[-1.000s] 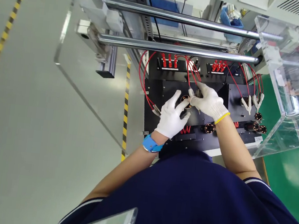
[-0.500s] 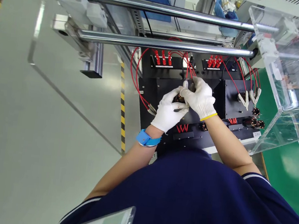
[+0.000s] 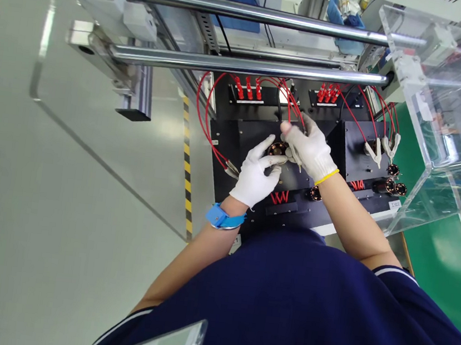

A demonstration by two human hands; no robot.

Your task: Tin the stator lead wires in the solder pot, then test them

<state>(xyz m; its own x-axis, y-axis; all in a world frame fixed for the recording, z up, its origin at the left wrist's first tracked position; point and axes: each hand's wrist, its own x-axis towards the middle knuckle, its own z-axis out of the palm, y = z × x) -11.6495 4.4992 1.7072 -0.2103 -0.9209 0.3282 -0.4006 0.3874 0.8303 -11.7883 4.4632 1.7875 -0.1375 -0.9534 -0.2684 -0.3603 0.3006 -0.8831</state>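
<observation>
My left hand, in a white glove, has thumb and index finger curled about a round copper-wound stator on the black panel. The stator's lower edge is covered by those fingers. Just to the right, my right hand, also gloved, is closed on a pale test clip. Red wires run down to this hand, and its fingers hide much of the clip. Another pair of clips lies beside my left hand, at the end of red leads.
Two steel rods cross in front of me. A clear acrylic cover stands at right. Clips grip another part on the right-hand block. Several copper-wound stators sit at the panel's right front.
My right hand has shifted slightly right, away from the stator, and its thumb has lifted. More of the stator shows now. My left fingers have spread a little around it.
</observation>
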